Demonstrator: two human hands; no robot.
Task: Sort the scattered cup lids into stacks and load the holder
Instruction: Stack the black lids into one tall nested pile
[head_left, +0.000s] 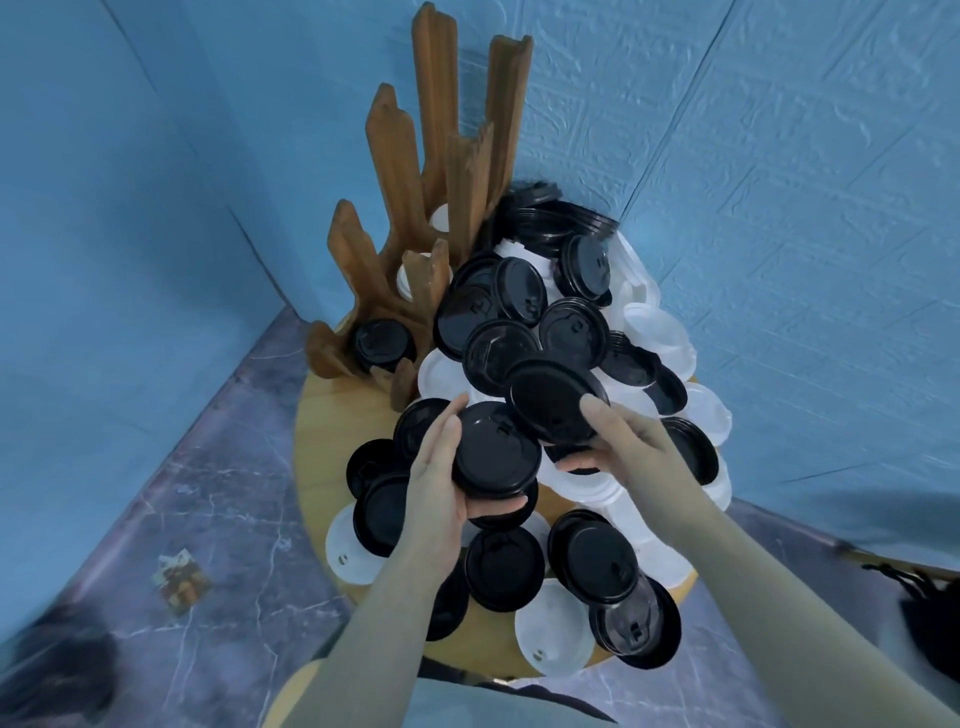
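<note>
Honestly, left hand (439, 483) cups a short stack of black lids (496, 452), right hand (615, 441) pinches a single black lid (553, 397) at its 1 o'clock. Slick glossy plastic discs, so a misaligned rim could skid off into the heaped pile (587, 332). Notched wooden holder (415, 208) stands at 11 o'clock.

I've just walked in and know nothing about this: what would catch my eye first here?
A heap of black and white cup lids covers the round wooden table. At its middle, the left hand holds a stack of black lids while the right hand grips another black lid. A tall wooden holder stands behind.
</note>
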